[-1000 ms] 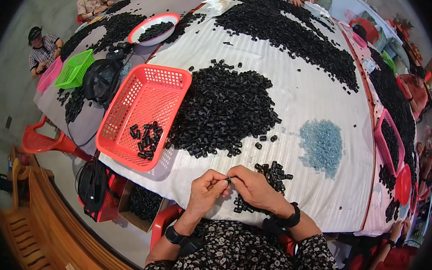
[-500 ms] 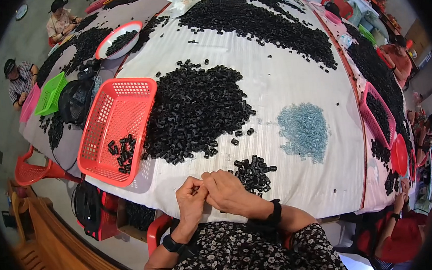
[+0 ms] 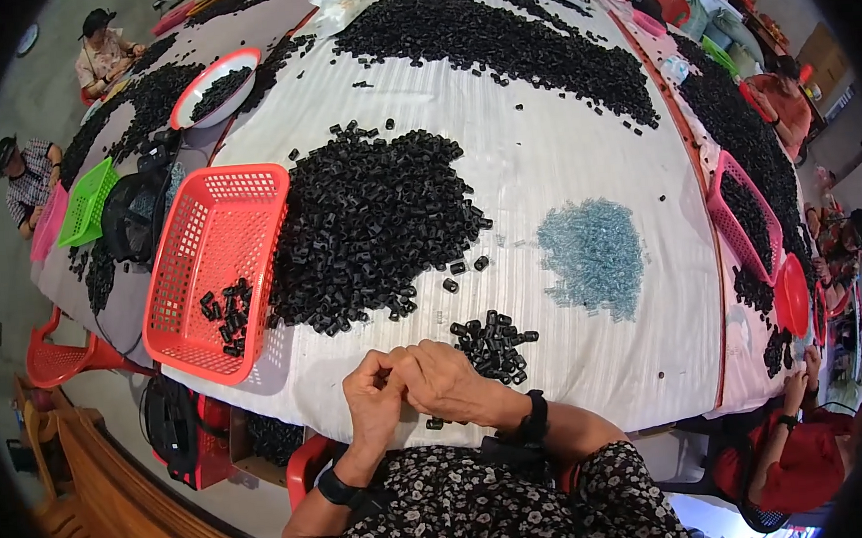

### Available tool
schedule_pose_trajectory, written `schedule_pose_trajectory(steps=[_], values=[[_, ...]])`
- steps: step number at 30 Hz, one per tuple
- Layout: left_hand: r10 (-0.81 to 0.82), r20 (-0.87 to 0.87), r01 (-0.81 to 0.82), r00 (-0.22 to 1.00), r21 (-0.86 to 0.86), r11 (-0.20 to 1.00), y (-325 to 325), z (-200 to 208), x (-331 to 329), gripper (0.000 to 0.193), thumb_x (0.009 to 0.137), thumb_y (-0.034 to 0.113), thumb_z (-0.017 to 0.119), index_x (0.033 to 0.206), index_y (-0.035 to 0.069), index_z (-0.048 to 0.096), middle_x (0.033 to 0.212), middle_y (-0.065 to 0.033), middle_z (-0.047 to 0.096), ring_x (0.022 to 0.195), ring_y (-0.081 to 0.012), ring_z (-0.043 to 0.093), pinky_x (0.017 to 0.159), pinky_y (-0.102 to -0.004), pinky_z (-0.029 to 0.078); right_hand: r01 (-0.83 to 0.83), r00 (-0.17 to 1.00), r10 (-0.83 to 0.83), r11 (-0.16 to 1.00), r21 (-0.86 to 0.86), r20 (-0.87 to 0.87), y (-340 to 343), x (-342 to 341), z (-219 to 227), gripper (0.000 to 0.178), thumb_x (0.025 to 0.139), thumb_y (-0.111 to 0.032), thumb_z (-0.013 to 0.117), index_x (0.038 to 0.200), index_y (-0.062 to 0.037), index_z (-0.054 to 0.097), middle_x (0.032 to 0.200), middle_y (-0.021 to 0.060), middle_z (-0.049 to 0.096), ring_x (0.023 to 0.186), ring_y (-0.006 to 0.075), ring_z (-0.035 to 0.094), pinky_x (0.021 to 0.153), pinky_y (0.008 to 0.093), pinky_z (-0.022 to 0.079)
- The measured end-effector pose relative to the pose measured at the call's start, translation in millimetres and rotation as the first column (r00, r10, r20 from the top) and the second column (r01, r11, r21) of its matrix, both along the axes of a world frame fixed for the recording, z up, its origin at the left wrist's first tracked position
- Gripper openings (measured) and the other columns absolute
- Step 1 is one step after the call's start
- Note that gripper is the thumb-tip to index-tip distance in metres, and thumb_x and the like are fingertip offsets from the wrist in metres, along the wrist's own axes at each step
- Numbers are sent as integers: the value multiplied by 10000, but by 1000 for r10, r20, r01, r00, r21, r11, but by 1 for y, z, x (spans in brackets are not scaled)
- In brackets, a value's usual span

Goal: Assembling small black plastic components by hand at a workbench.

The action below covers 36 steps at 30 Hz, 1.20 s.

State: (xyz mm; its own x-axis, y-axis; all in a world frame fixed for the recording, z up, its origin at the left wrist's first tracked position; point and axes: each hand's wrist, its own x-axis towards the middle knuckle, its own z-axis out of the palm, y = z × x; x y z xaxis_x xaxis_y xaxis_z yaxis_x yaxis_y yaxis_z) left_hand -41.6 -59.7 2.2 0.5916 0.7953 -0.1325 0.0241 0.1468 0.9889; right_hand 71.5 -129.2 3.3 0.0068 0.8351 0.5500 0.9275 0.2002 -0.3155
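Close together at the table's near edge, my left hand and my right hand meet with fingers curled and pinched. Whatever lies between the fingertips is hidden. Just beyond my right hand is a small heap of black plastic pieces. A much larger pile of similar black pieces spreads farther out. To the right lies a patch of small clear bluish pieces. At the left stands a red perforated basket with some black pieces in its near right corner.
A white cloth covers the table. Another broad spread of black pieces lies at the far side. A red-rimmed white basin, a green basket and a pink basket stand at the sides. Several other people sit around.
The whole view has shifted slightly, with the table's things now a little farther left. My hands stay together, fingers still pinched.
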Motion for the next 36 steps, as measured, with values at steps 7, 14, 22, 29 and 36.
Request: schedule_pose_trajectory(steps=[7,14,22,29,36], values=[[13,53,-7,999,-103,995,12,6,-3,120,843,-32,536,944,1,592,725,-4,573,628,-50,522,566,-180,423,18,960,-60,988,-152,-275,2,21,18,227,765,-109,583,945,19,529,883,141,569,782,269,578,626,352,487],[148,90,-159,985,131,978,67,45,-46,220,848,-31,538,1066,-25,569,773,-65,605,646,-118,573,617,-233,470,618,784,-619,785,41,50,-14,130,-4,345,718,67,479,1060,26,505,982,168,510,888,329,495,766,395,436],[559,0,-386,829,724,572,135,51,-102,225,791,34,667,976,-13,548,639,29,404,590,-47,396,517,-196,328,650,760,-643,749,-126,96,-17,134,-24,140,734,60,472,862,5,473,858,161,458,804,328,470,702,406,424],[695,-68,-130,716,965,229,120,60,-73,331,735,28,678,1031,-11,535,876,-143,549,790,-279,546,694,-359,453,620,771,-611,785,-9,-181,-16,123,-19,98,820,13,462,915,13,484,820,176,480,782,345,495,681,416,423],[64,-224,172,972,874,455,58,15,9,126,735,-48,608,848,2,586,806,-137,579,732,-284,583,627,-342,479,501,826,-459,864,51,-326,-7,108,-13,116,801,45,503,910,15,528,812,170,495,767,344,514,681,404,432]])
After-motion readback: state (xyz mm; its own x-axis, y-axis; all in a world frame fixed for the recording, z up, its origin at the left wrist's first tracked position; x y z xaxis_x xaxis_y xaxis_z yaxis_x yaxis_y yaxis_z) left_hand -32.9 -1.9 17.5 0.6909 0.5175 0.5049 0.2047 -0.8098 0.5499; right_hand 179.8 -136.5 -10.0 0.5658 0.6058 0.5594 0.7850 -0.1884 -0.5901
